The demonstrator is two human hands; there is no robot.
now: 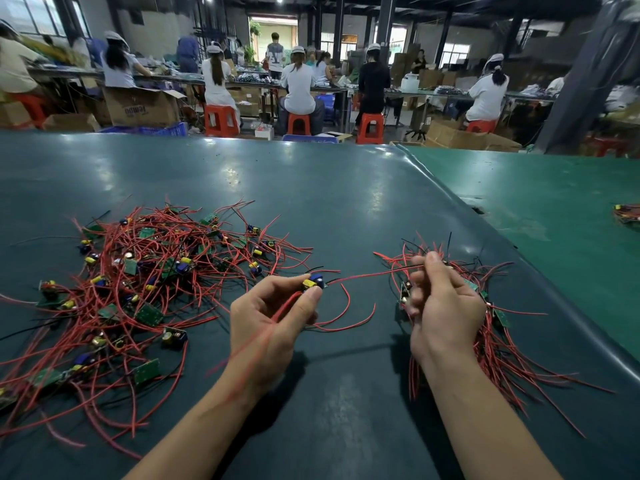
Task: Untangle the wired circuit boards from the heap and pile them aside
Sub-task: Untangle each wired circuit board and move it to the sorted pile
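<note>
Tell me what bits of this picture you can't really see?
- Head view: the bundle of boards is mostly hidden behind the right hand.
- The heap runs off the left edge.
- The board pinched in the left hand is half covered by fingertips.
- The small pile is cut by the right edge.

heap [131, 289]: cut off at left edge | right hand [446, 317] hides its boards (count unclear)

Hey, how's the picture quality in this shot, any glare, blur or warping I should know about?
Head view: overhead lights leave pale glare patches on the dark mat; the red wire across the left hand is smeared by motion blur; wide-angle distortion bows the table's far edge; the distant workers look soft.
</note>
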